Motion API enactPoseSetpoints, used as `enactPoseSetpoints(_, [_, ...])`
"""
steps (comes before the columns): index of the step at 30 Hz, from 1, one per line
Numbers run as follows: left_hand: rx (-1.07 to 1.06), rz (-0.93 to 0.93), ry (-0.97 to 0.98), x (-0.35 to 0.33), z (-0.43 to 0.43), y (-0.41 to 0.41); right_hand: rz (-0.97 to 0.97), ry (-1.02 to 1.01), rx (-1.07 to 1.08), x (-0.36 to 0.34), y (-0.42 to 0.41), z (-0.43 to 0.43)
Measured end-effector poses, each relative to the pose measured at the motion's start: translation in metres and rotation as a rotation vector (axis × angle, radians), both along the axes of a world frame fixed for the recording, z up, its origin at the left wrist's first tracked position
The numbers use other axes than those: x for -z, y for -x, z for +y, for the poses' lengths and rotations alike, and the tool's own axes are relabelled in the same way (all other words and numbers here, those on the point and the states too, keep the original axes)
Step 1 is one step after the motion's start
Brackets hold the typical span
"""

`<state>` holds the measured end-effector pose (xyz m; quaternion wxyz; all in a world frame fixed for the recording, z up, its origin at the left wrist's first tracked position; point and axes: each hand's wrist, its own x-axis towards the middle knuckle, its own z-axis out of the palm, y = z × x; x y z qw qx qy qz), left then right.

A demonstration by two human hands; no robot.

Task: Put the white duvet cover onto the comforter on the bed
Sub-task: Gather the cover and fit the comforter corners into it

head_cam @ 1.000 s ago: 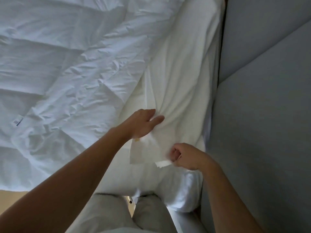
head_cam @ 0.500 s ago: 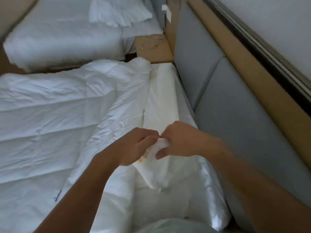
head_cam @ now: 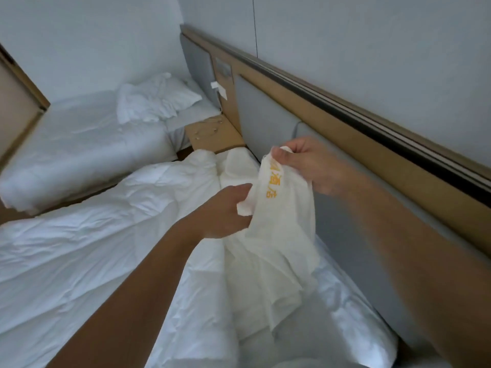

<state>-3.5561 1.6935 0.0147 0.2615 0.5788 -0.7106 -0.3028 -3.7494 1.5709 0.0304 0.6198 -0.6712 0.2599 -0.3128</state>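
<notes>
Well, the comforter (head_cam: pixel 93 248) lies spread out to the left of both hands, and the duvet cover (head_cam: pixel 273 251) hangs bunched beneath them. The left hand (head_cam: pixel 223 211) grips a fold low down; the right hand (head_cam: pixel 305 166) pinches the printed corner just above it. Held this bunched, the wrong edge could get fed in, twisting the cover.

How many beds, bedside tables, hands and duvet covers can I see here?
Duvet cover: 1
Beds: 2, the near bed and the far bed
Bedside table: 1
Hands: 2, the left hand and the right hand, both gripping the cover
Total: 6
</notes>
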Motion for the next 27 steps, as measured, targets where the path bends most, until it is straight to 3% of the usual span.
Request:
enactPoseSetpoints(5, [-0.146, 0.144, 0.141, -0.044, -0.023, 0.024, -0.184, -0.048, 0.058, -0.023, 0.020, -0.003])
enactPoseSetpoints(9, [-0.298, 0.331, 0.241, -0.074, -0.040, 0.027, -0.030, -0.161, -0.241, -0.019, 0.027, 0.018])
enactPoseSetpoints(12, [-0.217, 0.244, 0.260, -0.086, -0.043, 0.034, 0.148, -0.125, -0.460, -0.015, 0.021, 0.028])
enactPoseSetpoints(14, [-0.217, 0.264, 0.266, -0.090, -0.044, 0.034, 0.226, -0.061, -0.420, -0.021, 0.019, 0.026])
enactPoseSetpoints(17, [-0.281, 0.395, 0.270, -0.094, -0.043, 0.027, 0.128, -0.084, -0.330, -0.031, 0.019, 0.016])
enactPoseSetpoints(19, [-0.291, 0.451, 0.232, -0.095, -0.045, 0.021, 0.052, -0.121, -0.296, -0.036, 0.018, 0.010])
enactPoseSetpoints(21, [-0.285, 0.493, 0.173, -0.092, -0.047, 0.016, 0.087, 0.000, -0.196, -0.040, 0.017, 0.004])
enactPoseSetpoints(24, [-0.193, 0.626, -0.086, -0.082, -0.047, 0.002, 0.107, 0.144, -0.010, -0.048, 0.015, -0.005])
enactPoseSetpoints(27, [0.049, 0.448, -0.289, -0.065, -0.042, -0.005, 0.090, 0.215, 0.037, -0.051, 0.011, -0.011])
